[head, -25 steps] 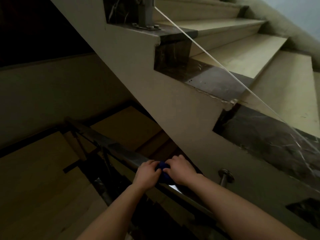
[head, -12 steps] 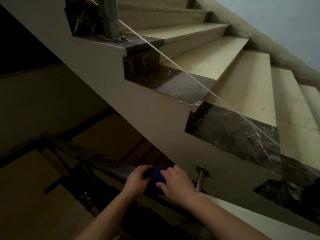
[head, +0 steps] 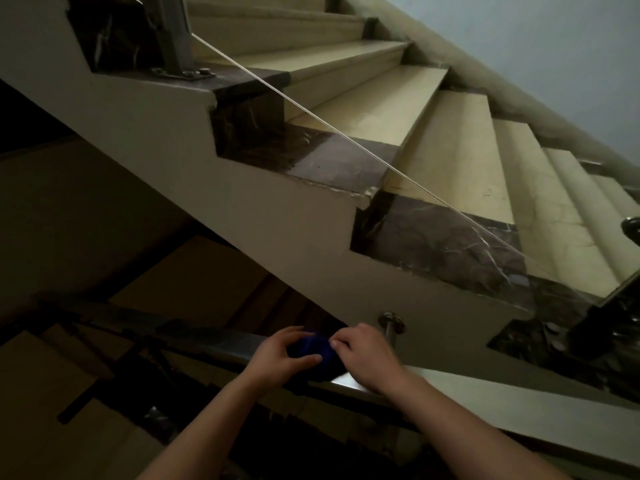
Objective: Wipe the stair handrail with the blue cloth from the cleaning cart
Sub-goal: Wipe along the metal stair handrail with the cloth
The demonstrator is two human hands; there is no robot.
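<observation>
A dark metal handrail (head: pixel 214 341) runs from the lower left towards the lower right of the head view. A bunched blue cloth (head: pixel 313 353) lies on top of it. My left hand (head: pixel 277 355) grips the cloth from the left, thumb underneath and fingers curled over it. My right hand (head: pixel 363 355) holds the cloth's right side, its fingertips pinching the fabric. Both forearms reach up from the bottom edge. Most of the cloth is hidden between the two hands.
A round metal bracket (head: pixel 391 323) joins the rail to the pale stair stringer (head: pixel 277 237) just right of my hands. Above rise beige steps (head: pixel 460 157) with dark marble ends, a glass panel edge (head: pixel 311 112) and a steel post (head: pixel 173 32). Lower stairs lie dark at the left.
The view has swung right and upward along the staircase. Both hands stay on the cloth at the rail; my left thumb now shows under the cloth.
</observation>
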